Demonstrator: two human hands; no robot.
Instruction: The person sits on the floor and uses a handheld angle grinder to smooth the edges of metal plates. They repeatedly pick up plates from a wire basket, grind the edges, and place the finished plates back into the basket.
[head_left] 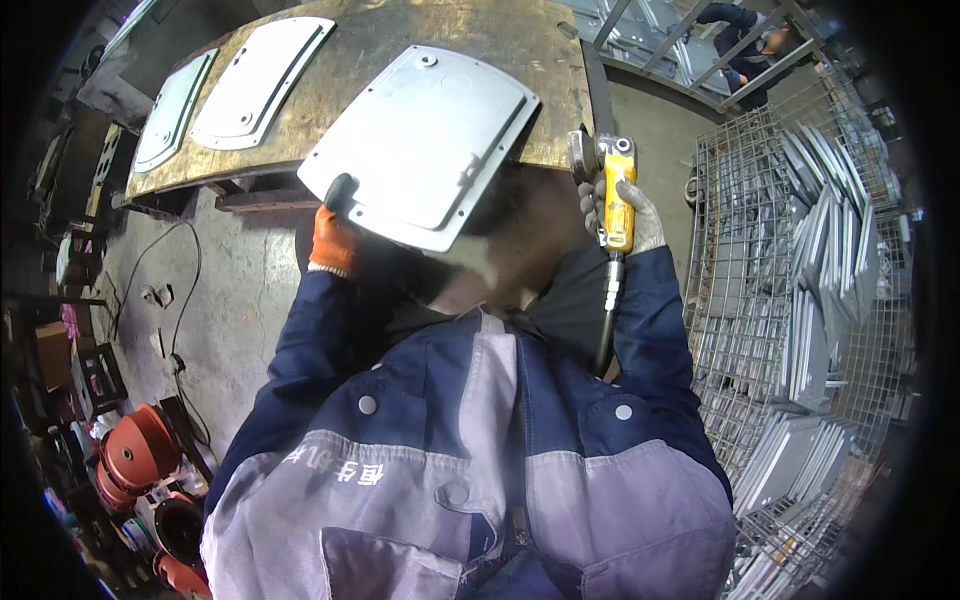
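Observation:
A pale grey-white metal cover plate (425, 140), with rounded edges and small holes along its rim, lies tilted over the near edge of the wooden table. My left hand (334, 235), in an orange glove with dark fingertips, grips its near-left corner, thumb on top. In my right hand (644, 214), gloved in grey, is a yellow angle grinder (620, 190), held upright beside the table's right corner. Its round disc (579, 154) stands at the top left, apart from the plate. A dark hose with a metal fitting (613, 280) runs down from the handle.
Two similar plates (262, 82) (174, 112) lie on the wooden table (480, 25) to the left. Wire mesh baskets (735, 260) of stacked metal plates stand at right. Reddish round pots (140, 447) and a floor cable (185, 290) are at left. Another person (745, 45) bends far right.

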